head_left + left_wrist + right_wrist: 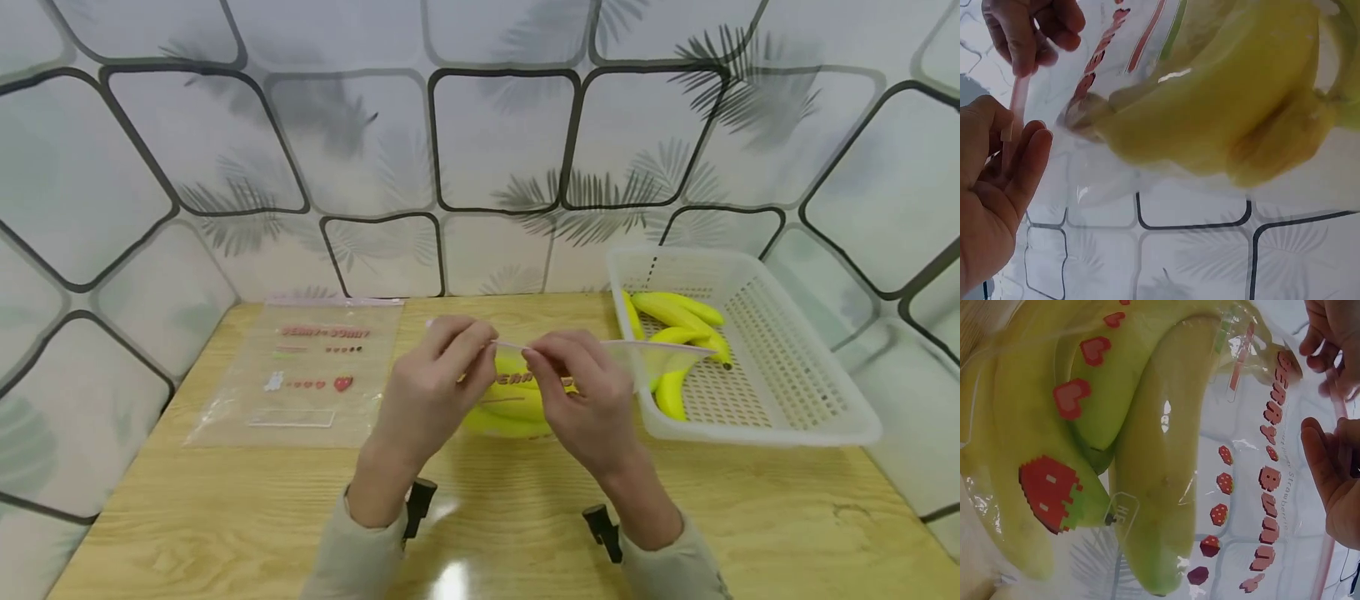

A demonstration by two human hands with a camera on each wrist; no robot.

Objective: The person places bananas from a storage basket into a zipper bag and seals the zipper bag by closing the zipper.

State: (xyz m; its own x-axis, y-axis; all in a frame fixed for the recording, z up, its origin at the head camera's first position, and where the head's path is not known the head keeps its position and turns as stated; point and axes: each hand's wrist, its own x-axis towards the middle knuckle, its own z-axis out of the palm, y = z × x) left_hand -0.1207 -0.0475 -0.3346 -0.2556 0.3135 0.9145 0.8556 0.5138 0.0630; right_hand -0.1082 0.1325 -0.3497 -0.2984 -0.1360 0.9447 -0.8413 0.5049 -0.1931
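A clear printed zip bag (525, 380) with yellow bananas (510, 410) inside hangs below both hands, close over the table. My left hand (442, 367) pinches its pink zip strip left of the middle. Just to the right, my right hand (588, 392) pinches the same strip between thumb and fingers. A small pale slider (1007, 132) shows at the left fingertips in the left wrist view. Seen from the right wrist, several bananas (1157, 456) lie behind red hearts, strawberries and pink lettering on the film. The strip's right end reaches over the basket's near side.
A second printed zip bag (300, 375) lies flat on the wooden table (247, 517) at the left. At the right stands a white perforated basket (810, 383) with several loose bananas (675, 317). A patterned fabric wall (502, 142) encloses the back and sides.
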